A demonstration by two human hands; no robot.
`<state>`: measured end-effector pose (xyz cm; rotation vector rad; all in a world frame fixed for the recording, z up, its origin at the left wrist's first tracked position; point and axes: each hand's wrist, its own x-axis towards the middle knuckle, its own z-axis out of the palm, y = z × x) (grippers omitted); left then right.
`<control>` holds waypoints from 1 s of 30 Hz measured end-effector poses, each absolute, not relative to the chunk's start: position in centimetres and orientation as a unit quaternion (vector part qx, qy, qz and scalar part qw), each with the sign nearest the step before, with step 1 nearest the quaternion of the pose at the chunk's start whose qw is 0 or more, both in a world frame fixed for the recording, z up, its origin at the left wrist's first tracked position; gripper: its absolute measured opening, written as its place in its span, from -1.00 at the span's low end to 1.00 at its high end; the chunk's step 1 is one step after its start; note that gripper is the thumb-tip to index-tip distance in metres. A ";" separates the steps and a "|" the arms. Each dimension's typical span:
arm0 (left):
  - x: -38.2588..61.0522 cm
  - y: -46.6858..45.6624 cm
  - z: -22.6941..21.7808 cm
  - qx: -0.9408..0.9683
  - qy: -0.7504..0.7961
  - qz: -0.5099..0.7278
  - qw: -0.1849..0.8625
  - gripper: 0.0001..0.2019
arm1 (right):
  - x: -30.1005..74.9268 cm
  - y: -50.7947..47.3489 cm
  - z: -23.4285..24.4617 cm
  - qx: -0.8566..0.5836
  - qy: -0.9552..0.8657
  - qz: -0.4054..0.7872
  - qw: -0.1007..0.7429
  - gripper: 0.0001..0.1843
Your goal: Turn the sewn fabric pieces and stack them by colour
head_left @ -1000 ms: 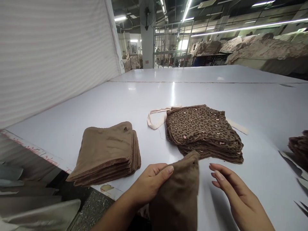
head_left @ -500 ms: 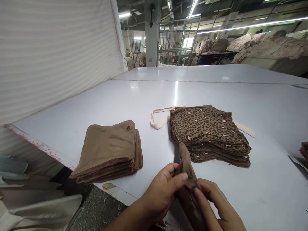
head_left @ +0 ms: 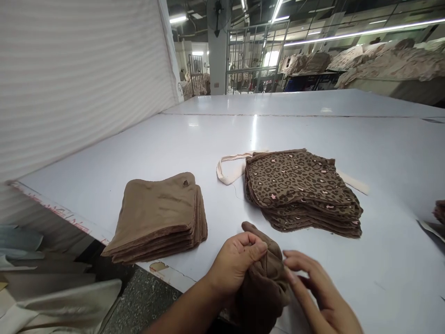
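My left hand (head_left: 238,262) is closed in a fist around a bunched plain brown fabric piece (head_left: 266,283) near the table's front edge. My right hand (head_left: 318,290) touches the same piece from the right with its fingers loosely extended. A stack of plain brown cut pieces (head_left: 160,215) lies to the left of my hands. A stack of leopard-print cut pieces (head_left: 301,188) lies just beyond them, with a cream strip (head_left: 227,169) looped at its left side.
The white table (head_left: 278,125) runs far back. A striped pale fabric wall (head_left: 76,74) rises at the left. Grey pieces (head_left: 62,301) lie below the table's left edge. More dark fabric (head_left: 440,211) shows at the right edge. Piled fabric sits on distant tables.
The brown piece went from hanging flat in my left hand to being crumpled into a bunch. My right hand came in to touch it. The view shifted slightly.
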<state>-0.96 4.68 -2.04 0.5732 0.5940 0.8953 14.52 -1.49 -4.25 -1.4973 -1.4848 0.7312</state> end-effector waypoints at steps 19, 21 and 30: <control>-1.9 3.6 -0.6 0.335 0.253 0.409 0.810 -0.74 | 12.4 -1.0 -2.1 -0.563 -0.423 0.419 0.573 -0.79; -1.6 3.7 -0.9 0.279 0.226 0.414 0.836 -0.78 | 12.7 -1.0 -2.7 -0.562 -0.430 0.417 0.571 -0.81; -1.4 3.6 -1.0 0.354 0.307 0.410 0.782 -0.63 | 13.8 -1.0 -2.6 -0.554 -0.503 0.449 0.488 -0.70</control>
